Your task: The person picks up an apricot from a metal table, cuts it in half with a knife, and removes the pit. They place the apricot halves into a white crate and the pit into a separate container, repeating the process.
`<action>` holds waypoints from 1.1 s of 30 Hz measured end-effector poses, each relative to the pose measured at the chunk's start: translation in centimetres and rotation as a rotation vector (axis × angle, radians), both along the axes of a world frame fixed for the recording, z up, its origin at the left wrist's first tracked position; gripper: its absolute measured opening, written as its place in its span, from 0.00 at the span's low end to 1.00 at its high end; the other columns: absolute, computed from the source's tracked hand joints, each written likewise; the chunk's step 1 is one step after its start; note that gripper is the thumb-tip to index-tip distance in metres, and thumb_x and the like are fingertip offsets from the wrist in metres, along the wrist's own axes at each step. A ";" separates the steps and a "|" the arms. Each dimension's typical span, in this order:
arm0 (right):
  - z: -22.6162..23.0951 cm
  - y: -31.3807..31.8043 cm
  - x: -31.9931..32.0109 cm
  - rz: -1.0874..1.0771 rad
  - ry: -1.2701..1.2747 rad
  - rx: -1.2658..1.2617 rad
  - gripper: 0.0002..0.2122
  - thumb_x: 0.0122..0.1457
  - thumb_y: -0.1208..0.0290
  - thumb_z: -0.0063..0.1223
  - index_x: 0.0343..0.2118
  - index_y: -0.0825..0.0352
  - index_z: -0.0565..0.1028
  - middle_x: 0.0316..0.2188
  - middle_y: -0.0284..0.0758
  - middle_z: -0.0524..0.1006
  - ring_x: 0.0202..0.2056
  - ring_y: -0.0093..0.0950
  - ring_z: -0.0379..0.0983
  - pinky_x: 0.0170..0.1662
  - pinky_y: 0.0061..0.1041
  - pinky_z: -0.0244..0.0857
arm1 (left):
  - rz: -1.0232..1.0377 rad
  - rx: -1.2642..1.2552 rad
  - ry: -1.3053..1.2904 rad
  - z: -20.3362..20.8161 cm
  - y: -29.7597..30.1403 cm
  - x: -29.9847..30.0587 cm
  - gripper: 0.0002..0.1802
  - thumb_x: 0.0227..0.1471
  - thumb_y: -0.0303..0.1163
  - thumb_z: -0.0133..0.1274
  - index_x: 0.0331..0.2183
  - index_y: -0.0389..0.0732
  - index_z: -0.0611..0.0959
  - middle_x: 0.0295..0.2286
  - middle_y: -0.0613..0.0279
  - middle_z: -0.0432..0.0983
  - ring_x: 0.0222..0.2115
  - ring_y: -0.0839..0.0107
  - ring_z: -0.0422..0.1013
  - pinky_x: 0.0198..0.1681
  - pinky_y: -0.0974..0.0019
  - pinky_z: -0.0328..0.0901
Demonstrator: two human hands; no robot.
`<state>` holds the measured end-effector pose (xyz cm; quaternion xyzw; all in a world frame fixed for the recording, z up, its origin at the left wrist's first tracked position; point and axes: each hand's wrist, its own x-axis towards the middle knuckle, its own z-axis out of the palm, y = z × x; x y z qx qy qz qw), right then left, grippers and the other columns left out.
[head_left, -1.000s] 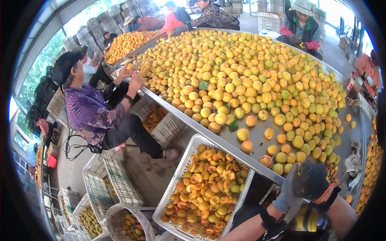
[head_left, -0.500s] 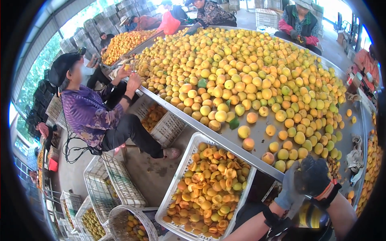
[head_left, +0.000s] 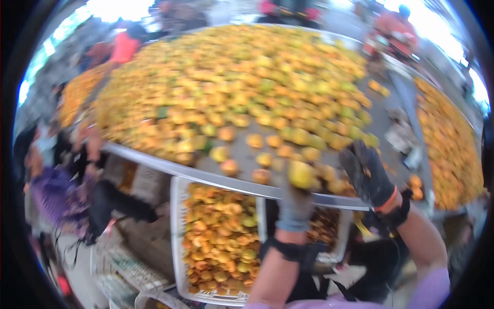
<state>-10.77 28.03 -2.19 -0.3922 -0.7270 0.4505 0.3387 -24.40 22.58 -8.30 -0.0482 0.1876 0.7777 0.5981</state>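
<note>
My left hand (head_left: 295, 210), in a grey glove, is at the near table edge, closed on a yellow apricot (head_left: 301, 175). To its right is my right hand (head_left: 368, 177), in a black glove over the table's rim; its fingers are curled together, and blur hides what they may hold. Whole apricots (head_left: 231, 87), yellow to orange with some greenish ones, lie heaped on the metal table (head_left: 234, 152). Below the edge stands a white crate (head_left: 178, 232) of halved apricots (head_left: 221, 242). Right of it, another crate (head_left: 343, 234) contains small brown pieces, probably pits.
A metal divider (head_left: 411, 118) separates another apricot heap (head_left: 453, 149) at the right. Crumpled cloth (head_left: 400, 135) lies beside it. A person in purple (head_left: 56, 193) sits at the left; a person in orange (head_left: 395, 33) is at the far right. More crates (head_left: 134, 262) stand lower left.
The view has swung right and blurred. My hands, together before, are now apart. The left now holds an apricot at the table edge; the right is over the rim.
</note>
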 end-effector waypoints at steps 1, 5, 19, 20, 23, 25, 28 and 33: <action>1.9 0.4 1.6 -0.021 -0.294 0.276 0.09 0.58 0.66 0.47 0.30 0.67 0.70 0.23 0.38 0.72 0.27 0.32 0.73 0.29 0.33 0.64 | -0.039 0.052 0.078 0.4 -0.1 -0.7 0.24 0.56 0.52 0.39 0.37 0.40 0.74 0.28 0.62 0.75 0.25 0.73 0.73 0.23 0.72 0.68; 0.7 2.0 9.9 -0.194 -1.009 0.514 0.11 0.50 0.64 0.53 0.31 0.67 0.70 0.27 0.40 0.73 0.30 0.37 0.73 0.31 0.35 0.66 | -0.213 0.058 0.063 0.8 1.8 1.1 0.29 0.54 0.58 0.39 0.33 0.39 0.75 0.25 0.58 0.75 0.20 0.74 0.71 0.17 0.77 0.63; -6.5 3.9 17.9 -0.266 -1.011 0.492 0.15 0.43 0.74 0.53 0.37 0.69 0.70 0.28 0.45 0.75 0.33 0.43 0.72 0.34 0.37 0.67 | -0.213 0.273 0.273 0.5 2.9 6.0 0.24 0.60 0.44 0.34 0.48 0.35 0.67 0.39 0.52 0.73 0.38 0.62 0.73 0.37 0.64 0.71; -5.2 3.6 17.7 -0.259 -1.003 0.495 0.15 0.43 0.74 0.53 0.37 0.69 0.70 0.28 0.45 0.75 0.33 0.43 0.72 0.34 0.37 0.67 | -0.198 0.257 0.288 0.6 3.0 6.2 0.23 0.60 0.42 0.34 0.48 0.34 0.67 0.39 0.52 0.72 0.39 0.61 0.73 0.39 0.63 0.71; -0.9 1.2 14.2 -0.304 -0.499 0.425 0.12 0.48 0.76 0.53 0.37 0.70 0.69 0.26 0.45 0.74 0.30 0.43 0.72 0.31 0.33 0.66 | -0.208 0.268 0.282 -0.2 2.9 6.2 0.23 0.60 0.42 0.36 0.47 0.32 0.69 0.39 0.47 0.72 0.38 0.59 0.72 0.39 0.62 0.69; 0.2 -1.1 12.7 -0.135 -0.168 0.297 0.11 0.53 0.76 0.53 0.38 0.71 0.69 0.23 0.44 0.74 0.26 0.40 0.72 0.27 0.30 0.63 | -0.220 0.285 0.308 -0.3 3.1 6.5 0.24 0.59 0.43 0.36 0.46 0.32 0.69 0.39 0.48 0.72 0.38 0.60 0.72 0.38 0.62 0.69; -2.0 -3.7 12.1 -0.065 0.138 -0.009 0.11 0.54 0.74 0.54 0.37 0.72 0.69 0.23 0.42 0.73 0.25 0.33 0.71 0.27 0.30 0.61 | -0.242 0.305 0.330 0.2 3.5 7.9 0.24 0.60 0.44 0.35 0.44 0.32 0.70 0.37 0.51 0.73 0.36 0.62 0.73 0.38 0.63 0.70; -2.5 -3.6 11.2 -0.136 0.202 -0.113 0.08 0.55 0.73 0.53 0.34 0.71 0.68 0.22 0.39 0.70 0.23 0.29 0.67 0.27 0.28 0.61 | -0.221 0.255 0.327 1.0 3.5 9.9 0.25 0.60 0.46 0.34 0.41 0.33 0.72 0.34 0.54 0.74 0.34 0.65 0.73 0.38 0.63 0.69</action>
